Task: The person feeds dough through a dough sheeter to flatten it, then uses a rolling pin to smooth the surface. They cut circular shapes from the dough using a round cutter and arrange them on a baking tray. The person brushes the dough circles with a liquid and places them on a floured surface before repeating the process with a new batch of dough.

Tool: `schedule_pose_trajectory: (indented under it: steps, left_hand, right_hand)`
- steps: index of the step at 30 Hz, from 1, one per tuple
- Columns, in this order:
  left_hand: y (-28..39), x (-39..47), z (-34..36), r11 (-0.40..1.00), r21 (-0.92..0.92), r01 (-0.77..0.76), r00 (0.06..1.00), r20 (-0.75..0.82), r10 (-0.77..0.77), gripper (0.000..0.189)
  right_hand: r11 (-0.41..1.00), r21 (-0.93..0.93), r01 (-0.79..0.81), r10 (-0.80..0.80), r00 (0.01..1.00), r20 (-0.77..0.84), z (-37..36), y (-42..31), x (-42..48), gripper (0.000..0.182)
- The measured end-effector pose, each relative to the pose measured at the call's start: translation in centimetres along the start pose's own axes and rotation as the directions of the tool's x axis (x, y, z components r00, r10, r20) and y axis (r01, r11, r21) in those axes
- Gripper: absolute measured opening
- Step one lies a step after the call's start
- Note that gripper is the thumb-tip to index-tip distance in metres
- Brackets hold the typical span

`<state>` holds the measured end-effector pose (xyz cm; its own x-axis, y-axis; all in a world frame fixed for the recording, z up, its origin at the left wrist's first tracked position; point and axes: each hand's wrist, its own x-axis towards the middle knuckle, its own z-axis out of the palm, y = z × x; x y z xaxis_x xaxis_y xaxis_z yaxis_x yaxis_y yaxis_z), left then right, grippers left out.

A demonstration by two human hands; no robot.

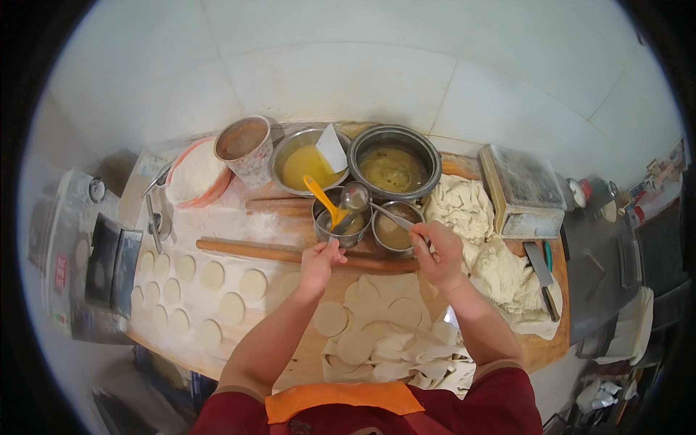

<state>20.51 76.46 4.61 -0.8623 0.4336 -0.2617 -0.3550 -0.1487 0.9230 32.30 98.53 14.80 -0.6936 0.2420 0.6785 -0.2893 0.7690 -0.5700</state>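
Observation:
My right hand (439, 255) grips the handle of a metal ladle (356, 197), whose bowl is over the far rim of a small metal pot (321, 231). My left hand (319, 265) pinches the near edge of that pot, though its fingers hide the exact grip. A yellow-handled utensil (319, 194) leans inside the same pot. Right beside it stands a second metal pot (396, 231) with brownish contents. A wooden rolling pin (244, 248) lies across the board, partly behind my left hand. Nearer me are a cut dough sheet (389, 293) and a dough round (330, 319).
Several dough rounds (212, 275) lie at left. Behind stand a flour tub (197, 176), a patterned bucket (250, 163), a metal bowl of yellow liquid (304, 166) and a dark pot (399, 168). At right are dough mounds (462, 209), a cleaver (538, 265) and a floury boxy device (524, 179).

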Motion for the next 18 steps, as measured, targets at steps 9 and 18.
schedule_pose_trajectory:
  steps: [9,18]
  left_hand:
    - [1.7,-3.3,-4.1,0.994,0.047,-0.096,0.979,0.187,0.086,0.029]
    - [6.5,-12.4,-10.3,0.854,0.455,-0.253,0.618,0.755,-0.219,0.027]
  right_hand:
    - [0.557,0.641,-0.529,0.771,0.616,-0.162,3.3,4.9,-0.1,0.013]
    - [0.723,0.257,-0.641,0.637,0.763,0.110,2.6,-12.8,-11.4,0.078]
